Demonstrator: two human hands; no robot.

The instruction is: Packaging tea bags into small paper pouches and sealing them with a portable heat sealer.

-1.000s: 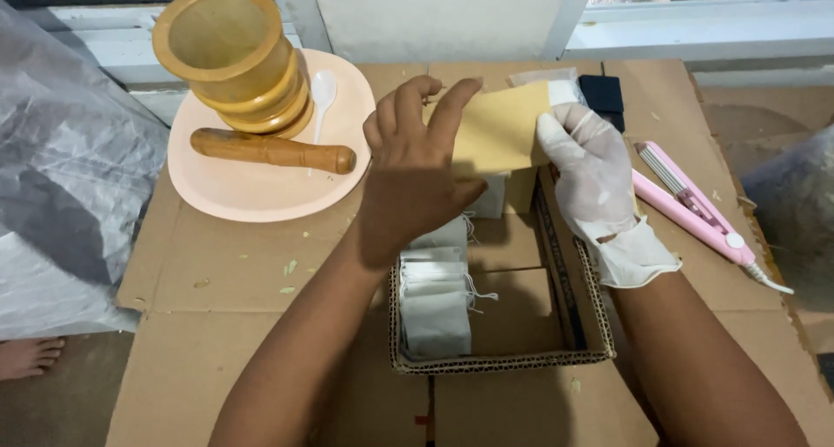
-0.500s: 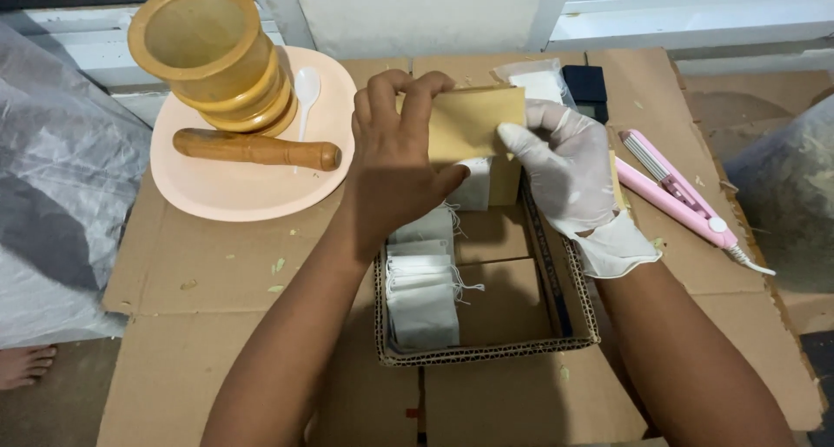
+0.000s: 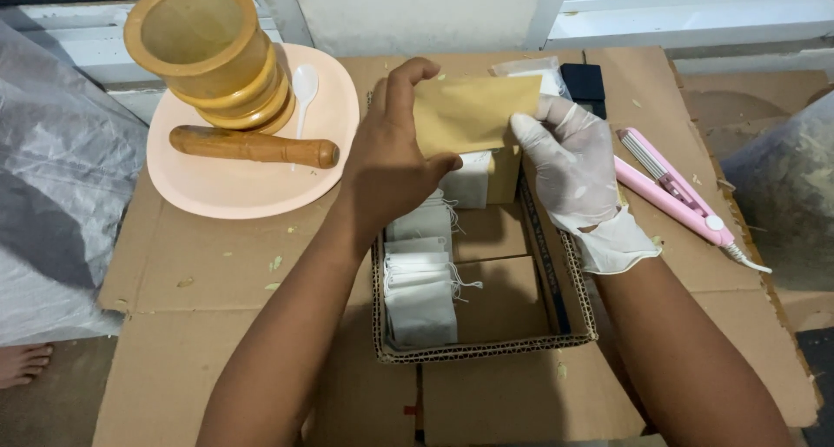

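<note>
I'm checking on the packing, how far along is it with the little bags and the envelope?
Done: white filter bags lie stacked in the cardboard tray. In hand: bare left hand and gloved right hand hold a tan envelope. Left: the pink sealer lies untouched.

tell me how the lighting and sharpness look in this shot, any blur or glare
Head view: soft, even light with faint shadows under the arms on the cardboard; no strong glare, only a mild sheen on the plastic sheet; the left hand, gloved right hand and tan envelope look sharp; slight wide-angle bending at the edges.
</note>
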